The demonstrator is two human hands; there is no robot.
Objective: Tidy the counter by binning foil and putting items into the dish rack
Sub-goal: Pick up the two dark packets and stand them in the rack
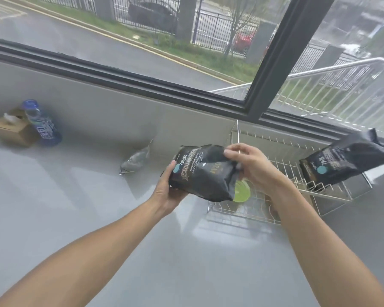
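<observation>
I hold a black snack bag (205,172) in both hands above the counter, just left of the white wire dish rack (284,169). My left hand (167,189) grips its lower left end. My right hand (249,163) pinches its upper right end. A second black bag (346,161) leans in the rack's right side. A green dish (242,192) lies in the rack, partly hidden by the held bag. A crumpled piece of foil (136,159) rests on the counter against the back wall.
At the far left stand a brown tissue box (12,129) and a blue-labelled water bottle (42,124). The grey counter (75,196) runs below a large window (186,41). A brown item (272,204) sits in the rack under my right forearm.
</observation>
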